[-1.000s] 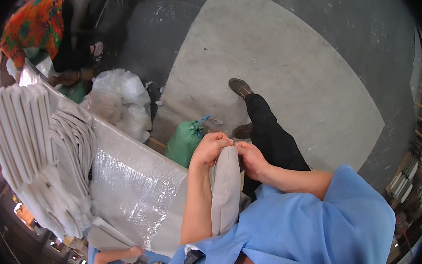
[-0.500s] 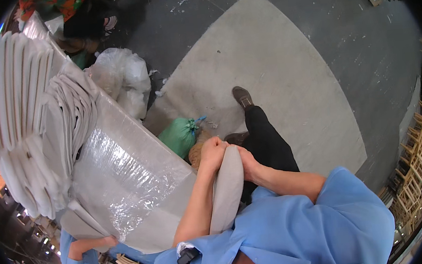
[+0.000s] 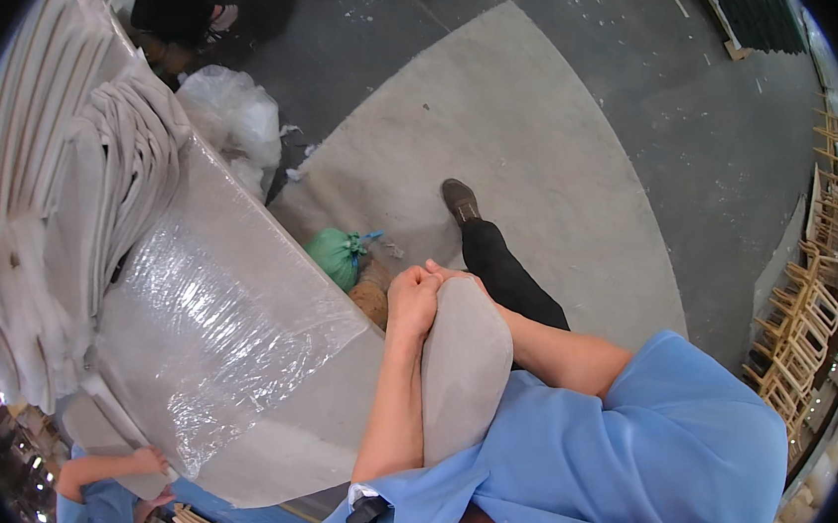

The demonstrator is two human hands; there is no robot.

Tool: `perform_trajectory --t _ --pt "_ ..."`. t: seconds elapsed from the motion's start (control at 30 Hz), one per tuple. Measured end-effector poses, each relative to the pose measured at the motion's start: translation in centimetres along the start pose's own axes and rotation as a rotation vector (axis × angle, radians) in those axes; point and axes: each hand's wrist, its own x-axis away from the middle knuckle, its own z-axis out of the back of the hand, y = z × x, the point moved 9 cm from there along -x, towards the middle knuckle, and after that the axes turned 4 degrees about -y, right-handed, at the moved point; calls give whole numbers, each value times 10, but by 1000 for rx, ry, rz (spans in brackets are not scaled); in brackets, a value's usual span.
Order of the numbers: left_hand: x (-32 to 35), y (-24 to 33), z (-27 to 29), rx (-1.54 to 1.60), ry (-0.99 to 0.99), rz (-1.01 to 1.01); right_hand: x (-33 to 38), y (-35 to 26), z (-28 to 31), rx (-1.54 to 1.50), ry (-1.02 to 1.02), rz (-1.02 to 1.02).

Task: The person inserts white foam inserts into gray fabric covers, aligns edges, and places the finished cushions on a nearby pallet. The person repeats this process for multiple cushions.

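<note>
I hold a grey padded seat panel (image 3: pixel 460 362) upright against my chest. My left hand (image 3: pixel 412 297) grips its top edge from the left, fingers closed over it. On the panel's right side, my right hand (image 3: pixel 460 276) clasps the same top edge, mostly hidden behind the panel. My blue shirt (image 3: pixel 635 452) fills the lower right. My leg in black trousers and a brown shoe (image 3: pixel 461 200) stand on the grey floor mat (image 3: pixel 527 132) below the hands.
A table wrapped in clear plastic film (image 3: pixel 215 319) stands to my left, with tall stacks of grey panels (image 3: pixel 45 204) on it. A green bag (image 3: pixel 337 256) and white plastic bags (image 3: pixel 232 118) lie on the floor. Another person's hand (image 3: pixel 145 461) rests at the table's near edge. Wooden chairs (image 3: pixel 804 327) line the right.
The view has swung so the table and panel stacks look closer and larger. Both hands stay closed on the top of the grey panel.
</note>
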Motion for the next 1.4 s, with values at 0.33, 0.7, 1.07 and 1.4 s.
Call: perform_trajectory --t 0.33,0.7,1.07,1.4 --pt "-17 -29 6 48 10 -72 -42 -14 43 590 116 366" --pt "-6 -29 16 201 -46 61 -13 -36 26 488 338 574" --pt "-2 -21 -1 446 -109 128 74 -82 -80 427 -312 874" --pt "18 61 59 564 355 -577 29 -70 -74 302 -399 404"
